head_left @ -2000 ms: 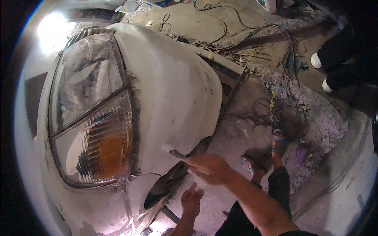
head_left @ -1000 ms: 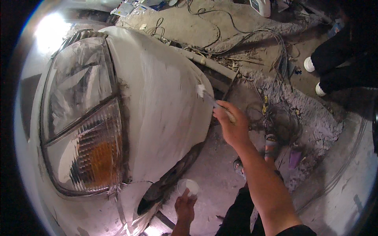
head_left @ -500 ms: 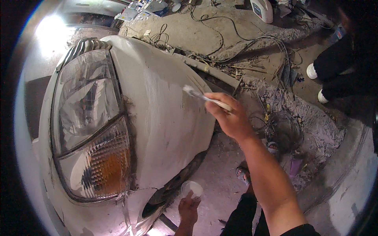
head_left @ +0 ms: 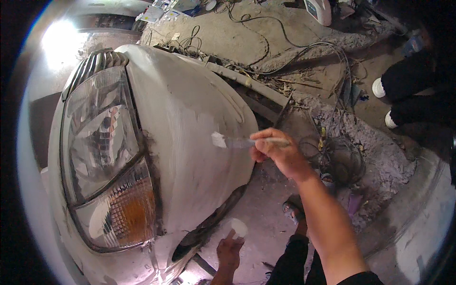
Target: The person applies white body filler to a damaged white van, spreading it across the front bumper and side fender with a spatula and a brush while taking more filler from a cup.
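A paintbrush (head_left: 232, 142) with white-coated bristles is pinched by its handle in my right hand (head_left: 280, 154). Its bristles lie at or just over the pale, white-streaked fender (head_left: 190, 166) of a vehicle; whether they touch, I cannot tell. Below, beside the fender's lower edge, my left hand (head_left: 229, 251) grips a small round pale cup (head_left: 239, 227), whose contents look whitish. To the left of the brush is the dusty headlight (head_left: 102, 137), with an amber turn signal (head_left: 130, 209) in its lower part.
Loose cables (head_left: 327, 47) and rubble (head_left: 370, 147) cover the floor beyond the fender. A white jug (head_left: 319, 10) stands at the far side. At the right a person in dark trousers (head_left: 408, 78) and white shoes stands nearby. A bright lamp (head_left: 61, 38) glows at the upper left.
My right hand has brought the brush down along the fender, toward me and slightly left. My left hand and the cup have barely moved. The view has shifted slightly.
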`<control>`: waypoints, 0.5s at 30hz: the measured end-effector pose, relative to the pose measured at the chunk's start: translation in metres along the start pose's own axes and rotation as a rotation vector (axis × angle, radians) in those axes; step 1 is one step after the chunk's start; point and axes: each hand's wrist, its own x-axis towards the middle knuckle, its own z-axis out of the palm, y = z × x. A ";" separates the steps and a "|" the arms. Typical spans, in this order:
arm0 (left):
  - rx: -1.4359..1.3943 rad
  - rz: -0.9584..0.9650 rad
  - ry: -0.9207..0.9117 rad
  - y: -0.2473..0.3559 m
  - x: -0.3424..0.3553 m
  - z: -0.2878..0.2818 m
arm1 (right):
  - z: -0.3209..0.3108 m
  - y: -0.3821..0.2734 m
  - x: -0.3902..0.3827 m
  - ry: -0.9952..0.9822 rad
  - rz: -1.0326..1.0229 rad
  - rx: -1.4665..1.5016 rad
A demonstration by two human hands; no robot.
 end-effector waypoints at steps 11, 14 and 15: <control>-0.482 -0.205 0.002 0.002 0.006 0.014 | -0.036 0.052 0.030 0.353 0.133 0.269; -0.604 -0.297 0.008 0.000 0.008 0.012 | -0.018 0.020 0.039 0.404 0.080 0.296; -0.327 -0.200 -0.018 -0.001 0.008 0.013 | -0.009 0.013 0.048 0.416 0.040 0.324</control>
